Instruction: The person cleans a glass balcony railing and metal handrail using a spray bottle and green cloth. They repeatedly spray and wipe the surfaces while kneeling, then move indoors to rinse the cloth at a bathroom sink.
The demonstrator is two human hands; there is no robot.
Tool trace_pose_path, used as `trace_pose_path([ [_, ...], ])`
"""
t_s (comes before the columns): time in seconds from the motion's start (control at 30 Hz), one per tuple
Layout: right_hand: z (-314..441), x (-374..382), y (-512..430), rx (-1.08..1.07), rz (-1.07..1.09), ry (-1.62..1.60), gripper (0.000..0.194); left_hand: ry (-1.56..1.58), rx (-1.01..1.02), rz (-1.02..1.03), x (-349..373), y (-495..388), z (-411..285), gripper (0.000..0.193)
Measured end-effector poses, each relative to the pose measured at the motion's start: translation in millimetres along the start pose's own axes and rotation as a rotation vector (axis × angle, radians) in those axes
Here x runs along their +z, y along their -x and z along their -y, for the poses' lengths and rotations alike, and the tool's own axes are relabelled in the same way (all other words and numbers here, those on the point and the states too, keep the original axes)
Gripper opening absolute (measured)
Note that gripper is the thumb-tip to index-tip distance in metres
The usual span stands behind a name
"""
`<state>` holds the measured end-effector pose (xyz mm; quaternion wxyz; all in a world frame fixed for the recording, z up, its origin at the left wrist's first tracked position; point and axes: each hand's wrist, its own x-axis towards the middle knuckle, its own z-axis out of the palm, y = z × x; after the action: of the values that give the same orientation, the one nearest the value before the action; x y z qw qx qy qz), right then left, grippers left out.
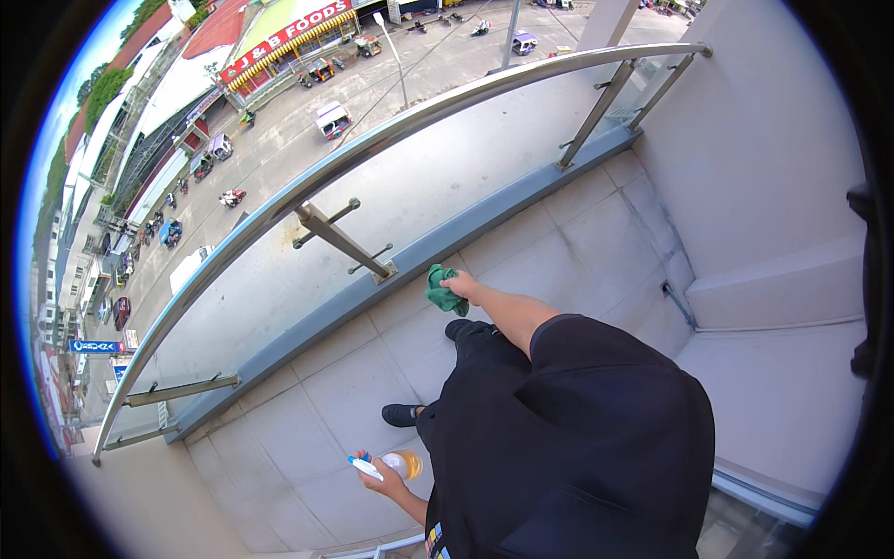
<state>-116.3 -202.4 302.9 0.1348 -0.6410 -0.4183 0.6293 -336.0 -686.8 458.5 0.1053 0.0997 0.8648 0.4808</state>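
My right hand (461, 285) grips a bunched green cloth (444, 296), held out over the tiled floor near the low grey-blue curb. Lower in the picture, my left hand (391, 482) is wrapped around the neck of a spray bottle (412, 463). The bottle is clear, with a white and blue trigger head and amber liquid inside. Ahead of me stands a balcony railing with a curved metal handrail (447, 96) and glass panels (447, 175). Neither hand touches the railing.
Metal posts (342, 241) hold the glass above the curb (447, 258). A pale wall (761, 154) rises at the right, with a short pipe (679, 306) at its foot. A sliding door track (761, 496) lies behind me. Beyond the rail, a street (279, 168) with vehicles lies far below.
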Motion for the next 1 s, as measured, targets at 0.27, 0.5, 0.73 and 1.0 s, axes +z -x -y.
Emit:
trace_pose_path([
  [0.27, 32.5, 87.9, 133.5, -0.042, -0.003, -0.436, 0.038, -0.141, 0.078, 0.330, -15.9, -202.3, 78.0, 0.051],
  [0.5, 23.8, 140.7, 163.1, -0.180, 0.008, -0.576, 0.037, -0.446, 0.284, 0.660, 88.5, -291.4, 76.7, 0.038],
  [0.73, -24.2, 195.3, 72.6, -0.161, -0.162, -0.582, 0.037, -0.503, 0.256, 0.850, 240.1, -333.1, 118.9, 0.034],
  [1.0, -60.3, 286.4, -63.2, -0.243, -0.381, -0.655, 0.034, -0.403, 0.388, 0.841, 394.7, -398.2, 203.0, 0.024],
])
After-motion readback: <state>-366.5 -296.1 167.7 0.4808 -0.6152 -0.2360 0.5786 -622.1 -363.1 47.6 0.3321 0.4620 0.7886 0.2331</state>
